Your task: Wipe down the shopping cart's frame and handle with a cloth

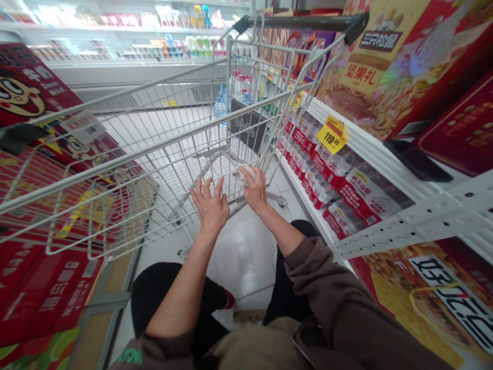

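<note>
Head view: shopping cart (169, 140) spans the aisle, from near left to far right, between stacked red boxes (42, 288) and a white shelf (365, 159). Left hand (211, 206) unclenched, fingers splayed at the near wires; contact unclear. Right hand (254, 189) pinches a pale crumpled cloth (242, 174) at the wires. Risks, judged: cart rolling on its casters if pushed; cloth snagging on wire ends. Cart pale grey, dark-handled, basket seemingly bare; cloth thin, partly hidden by fingers.

The cart (177, 136) is pale grey (handle (300, 21) darker), the cloth (242, 173) whitish.
</note>
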The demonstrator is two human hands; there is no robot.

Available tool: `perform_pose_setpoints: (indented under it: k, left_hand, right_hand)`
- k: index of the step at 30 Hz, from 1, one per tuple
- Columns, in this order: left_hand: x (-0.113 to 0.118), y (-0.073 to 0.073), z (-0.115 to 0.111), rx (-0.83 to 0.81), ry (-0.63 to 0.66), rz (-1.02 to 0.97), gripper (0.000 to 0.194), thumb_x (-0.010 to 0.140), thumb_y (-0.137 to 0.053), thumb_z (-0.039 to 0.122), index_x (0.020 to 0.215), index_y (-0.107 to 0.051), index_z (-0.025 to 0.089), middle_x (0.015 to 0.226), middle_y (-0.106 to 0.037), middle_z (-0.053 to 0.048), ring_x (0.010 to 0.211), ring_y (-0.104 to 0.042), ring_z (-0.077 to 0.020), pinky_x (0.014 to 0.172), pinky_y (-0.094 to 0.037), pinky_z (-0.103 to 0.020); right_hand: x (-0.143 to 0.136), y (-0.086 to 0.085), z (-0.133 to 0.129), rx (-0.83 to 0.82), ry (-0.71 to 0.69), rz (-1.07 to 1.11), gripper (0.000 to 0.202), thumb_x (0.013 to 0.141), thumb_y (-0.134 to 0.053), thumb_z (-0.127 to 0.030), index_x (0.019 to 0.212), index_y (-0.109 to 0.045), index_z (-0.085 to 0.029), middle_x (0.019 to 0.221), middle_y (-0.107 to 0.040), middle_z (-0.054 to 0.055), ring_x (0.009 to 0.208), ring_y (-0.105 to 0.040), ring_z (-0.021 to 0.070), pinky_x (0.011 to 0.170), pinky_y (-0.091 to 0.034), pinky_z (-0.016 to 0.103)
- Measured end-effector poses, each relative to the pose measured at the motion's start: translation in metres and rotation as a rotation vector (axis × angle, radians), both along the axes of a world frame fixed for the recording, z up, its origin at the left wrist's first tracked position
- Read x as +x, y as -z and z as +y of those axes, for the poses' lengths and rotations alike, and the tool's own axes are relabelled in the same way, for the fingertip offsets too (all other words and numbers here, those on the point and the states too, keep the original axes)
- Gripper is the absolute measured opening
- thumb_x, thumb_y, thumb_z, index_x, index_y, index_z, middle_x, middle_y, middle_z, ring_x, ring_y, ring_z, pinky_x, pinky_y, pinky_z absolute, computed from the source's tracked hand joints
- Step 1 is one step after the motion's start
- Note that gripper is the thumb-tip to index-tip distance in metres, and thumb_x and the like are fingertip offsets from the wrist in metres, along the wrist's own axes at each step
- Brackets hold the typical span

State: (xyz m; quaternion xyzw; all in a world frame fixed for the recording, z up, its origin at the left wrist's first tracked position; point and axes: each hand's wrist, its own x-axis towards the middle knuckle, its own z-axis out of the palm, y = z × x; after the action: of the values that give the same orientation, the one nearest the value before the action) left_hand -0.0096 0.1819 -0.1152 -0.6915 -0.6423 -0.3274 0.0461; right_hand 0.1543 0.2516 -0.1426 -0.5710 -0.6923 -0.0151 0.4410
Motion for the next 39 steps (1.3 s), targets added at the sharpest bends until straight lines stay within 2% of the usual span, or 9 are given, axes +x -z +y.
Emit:
perform_pose_setpoints:
  k: [2, 7, 12, 17, 22, 25, 30, 36, 39]
  left_hand:
    - [0.001, -0.001, 0.0, -0.005, -0.002, -0.003, 0.055, 0.096, -0.053, 0.023, 0.151, -0.058, 0.021, 0.157, -0.049, -0.015, 0.156, -0.028, -0.0396, 0.13, -0.009, -0.067]
    - [0.006, -0.001, 0.0, -0.007, 0.004, 0.001, 0.056, 0.095, -0.054, 0.023, 0.151, -0.058, 0.021, 0.157, -0.049, -0.015, 0.155, -0.03, -0.0389, 0.13, -0.009, -0.065]
    - [0.01, -0.002, 0.001, -0.004, -0.021, -0.034, 0.056, 0.094, -0.055, 0.025, 0.15, -0.058, 0.02, 0.156, -0.051, -0.015, 0.153, -0.031, -0.0396, 0.129, -0.009, -0.067]
    - [0.011, -0.004, 0.0, -0.025, 0.014, -0.025, 0.059, 0.094, -0.054, 0.024, 0.152, -0.055, 0.019, 0.156, -0.051, -0.015, 0.153, -0.032, -0.0383, 0.131, -0.009, -0.065]
    - [0.009, -0.007, -0.001, -0.048, 0.007, -0.038, 0.058, 0.094, -0.052, 0.024, 0.152, -0.055, 0.018, 0.156, -0.051, -0.015, 0.154, -0.03, -0.0382, 0.131, -0.009, -0.065]
    - [-0.004, -0.012, -0.008, -0.025, 0.02, -0.057, 0.054, 0.096, -0.045, 0.021, 0.148, -0.057, 0.018, 0.15, -0.054, -0.013, 0.148, -0.039, -0.0315, 0.132, -0.012, -0.057]
    - [-0.022, -0.014, -0.021, 0.063, -0.224, -0.109, 0.051, 0.089, -0.053, 0.018, 0.138, -0.066, 0.019, 0.15, -0.046, -0.017, 0.146, -0.032, -0.0388, 0.128, -0.011, -0.064]
    - [-0.023, -0.004, -0.021, -0.013, -0.202, -0.085, 0.064, 0.082, -0.056, 0.012, 0.146, -0.061, 0.019, 0.157, -0.039, -0.019, 0.147, -0.031, -0.0425, 0.125, -0.023, -0.065]
    - [-0.025, -0.003, -0.022, -0.036, -0.183, -0.075, 0.065, 0.083, -0.056, 0.011, 0.148, -0.06, 0.019, 0.159, -0.038, -0.018, 0.15, -0.03, -0.0431, 0.126, -0.022, -0.064]
  right_hand:
    - [0.0, 0.0, 0.0, 0.028, -0.036, -0.026, 0.064, 0.087, -0.047, 0.001, 0.139, -0.066, -0.032, 0.139, -0.056, 0.01, 0.129, -0.054, 0.0242, 0.111, -0.05, 0.043]
    - [0.003, -0.004, 0.006, 0.038, 0.232, 0.18, 0.064, 0.086, -0.042, 0.003, 0.138, -0.067, -0.025, 0.136, -0.055, 0.013, 0.132, -0.051, 0.0265, 0.111, -0.05, 0.047]
    - [-0.007, -0.002, -0.001, 0.037, -0.006, 0.022, 0.064, 0.087, -0.047, 0.001, 0.137, -0.068, -0.031, 0.137, -0.057, 0.01, 0.126, -0.055, 0.0246, 0.112, -0.049, 0.045]
    - [-0.004, -0.004, 0.001, -0.027, 0.259, 0.208, 0.065, 0.085, -0.043, 0.003, 0.139, -0.067, -0.024, 0.139, -0.053, 0.014, 0.133, -0.051, 0.0277, 0.112, -0.048, 0.047]
    - [-0.02, 0.006, -0.008, 0.042, -0.026, 0.038, 0.062, 0.087, -0.046, 0.0, 0.137, -0.067, -0.029, 0.138, -0.056, 0.01, 0.13, -0.053, 0.0243, 0.115, -0.046, 0.043]
    - [-0.014, 0.005, -0.003, 0.052, 0.077, 0.188, 0.06, 0.088, -0.042, -0.002, 0.141, -0.061, -0.023, 0.137, -0.055, 0.013, 0.135, -0.05, 0.0252, 0.117, -0.045, 0.046]
    - [-0.011, 0.002, 0.001, 0.032, 0.22, 0.305, 0.069, 0.087, -0.043, -0.003, 0.155, -0.039, -0.012, 0.145, -0.046, 0.022, 0.146, -0.041, 0.0284, 0.119, -0.043, 0.049]
    - [-0.042, 0.008, -0.022, 0.015, -0.095, -0.059, 0.061, 0.092, -0.043, -0.002, 0.144, -0.059, -0.029, 0.145, -0.054, 0.011, 0.13, -0.054, 0.0247, 0.11, -0.048, 0.043]
    - [-0.035, 0.006, -0.016, 0.007, 0.026, 0.011, 0.062, 0.09, -0.043, 0.0, 0.142, -0.062, -0.029, 0.145, -0.053, 0.012, 0.131, -0.052, 0.0258, 0.11, -0.048, 0.044]
